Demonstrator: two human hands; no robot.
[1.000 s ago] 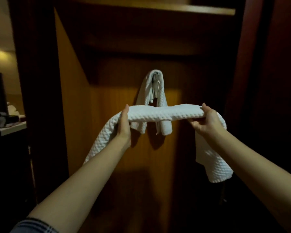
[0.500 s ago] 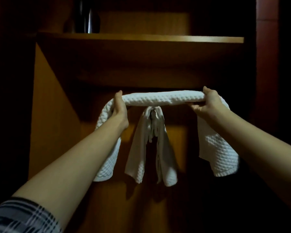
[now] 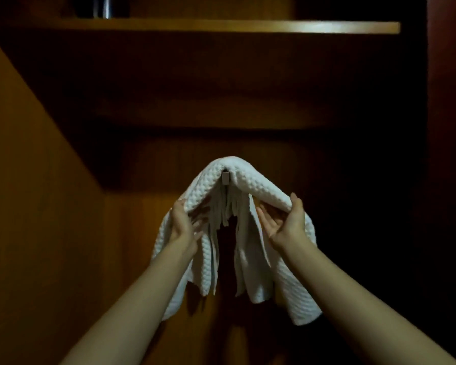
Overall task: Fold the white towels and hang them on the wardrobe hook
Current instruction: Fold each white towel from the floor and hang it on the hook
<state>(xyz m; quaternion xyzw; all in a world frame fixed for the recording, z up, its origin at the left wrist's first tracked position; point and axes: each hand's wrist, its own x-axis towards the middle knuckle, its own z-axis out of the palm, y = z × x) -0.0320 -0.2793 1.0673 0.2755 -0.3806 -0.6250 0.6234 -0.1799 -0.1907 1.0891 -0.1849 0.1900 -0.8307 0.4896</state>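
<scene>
Two white towels point(image 3: 250, 180) drape one hook point(image 3: 225, 177) inside dim wooden wardrobe point(image 3: 42, 196).

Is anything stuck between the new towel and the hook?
Yes. Another white towel already hangs on the hook, so the new towel drapes over it rather than on bare hook. The left hand and right hand hold its sides.

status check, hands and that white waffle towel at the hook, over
Left hand and right hand both grip the white waffle-weave towel. It drapes over the small wardrobe hook, atop another hung white towel. Nothing in the way.
</scene>
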